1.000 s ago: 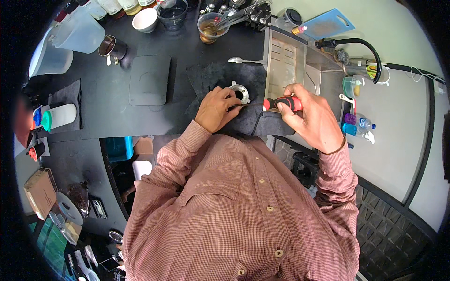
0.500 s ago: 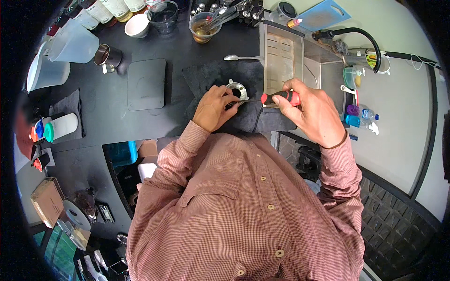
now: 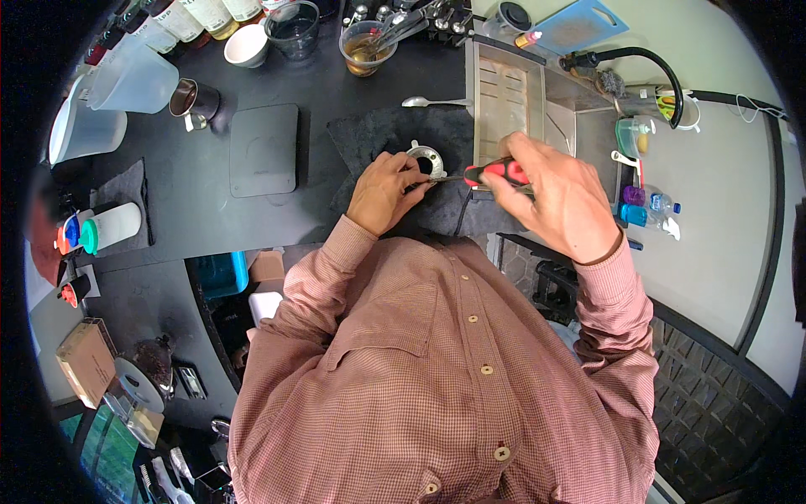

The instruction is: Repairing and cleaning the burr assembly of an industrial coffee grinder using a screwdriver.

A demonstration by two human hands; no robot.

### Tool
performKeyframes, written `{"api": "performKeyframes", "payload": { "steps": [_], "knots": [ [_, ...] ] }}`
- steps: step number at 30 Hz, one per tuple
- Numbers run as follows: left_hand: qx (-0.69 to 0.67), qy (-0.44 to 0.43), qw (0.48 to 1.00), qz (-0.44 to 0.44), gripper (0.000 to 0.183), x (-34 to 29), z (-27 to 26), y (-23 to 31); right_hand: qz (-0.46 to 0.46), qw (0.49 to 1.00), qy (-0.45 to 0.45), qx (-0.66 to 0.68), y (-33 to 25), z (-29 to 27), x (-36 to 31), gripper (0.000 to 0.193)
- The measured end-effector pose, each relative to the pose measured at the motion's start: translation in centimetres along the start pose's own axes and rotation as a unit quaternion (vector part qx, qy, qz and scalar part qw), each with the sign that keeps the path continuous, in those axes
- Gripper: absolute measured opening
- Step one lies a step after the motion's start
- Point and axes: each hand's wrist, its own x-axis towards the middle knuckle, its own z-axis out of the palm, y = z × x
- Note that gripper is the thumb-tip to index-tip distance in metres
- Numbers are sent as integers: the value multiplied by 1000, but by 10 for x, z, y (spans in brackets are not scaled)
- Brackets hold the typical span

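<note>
Head view: my left hand (image 3: 382,191) pinched the round metal fitting (image 3: 426,160) on the dark cloth (image 3: 374,139), just past my fingertips. My right hand (image 3: 558,202) was clamped on the red-handled screwdriver (image 3: 495,174), tip at the fitting. Judged mid-screw; next called for steady turning.

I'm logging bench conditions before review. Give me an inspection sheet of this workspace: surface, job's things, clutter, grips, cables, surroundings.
Surface: black counter, with a dark cloth spread under the work.
Job's things: round metal ring part on the cloth; red-and-black-handled screwdriver, tip at the part.
Clutter: spoon, glass cup of utensils, white bowl, metal pitcher, grey mat, plastic jug.
Grips: left hand steadies the part; right hand closed on the screwdriver handle.
Cables: black cable along the pale wall at right.
Surroundings: steel sink with black faucet; blue cutting board.
</note>
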Motion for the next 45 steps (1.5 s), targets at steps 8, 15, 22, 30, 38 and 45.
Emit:
{"api": "performKeyframes", "payload": {
  "steps": [8,15,22,30,38,45],
  "knots": [
    [6,1,1000,3,19,-1,1,-1,29,997,-63,-23,-16,-13,2,38],
    [9,1,1000,13,20,-1,-1,0,-55,995,78,8,-17,-4,3,41],
    [7,-9,1000,19,21,-4,0,-4,60,995,-53,-66,-20,-9,8,35],
    [19,-8,1000,22,23,-4,0,-3,101,987,-110,-63,-25,-11,11,41],
    [23,-4,999,27,29,-7,-4,-5,7,1000,-13,-10,-21,-1,5,29],
    [9,-3,999,-45,52,-4,-18,6,3,1000,3,-3,-19,2,2,28]
  ]
}}
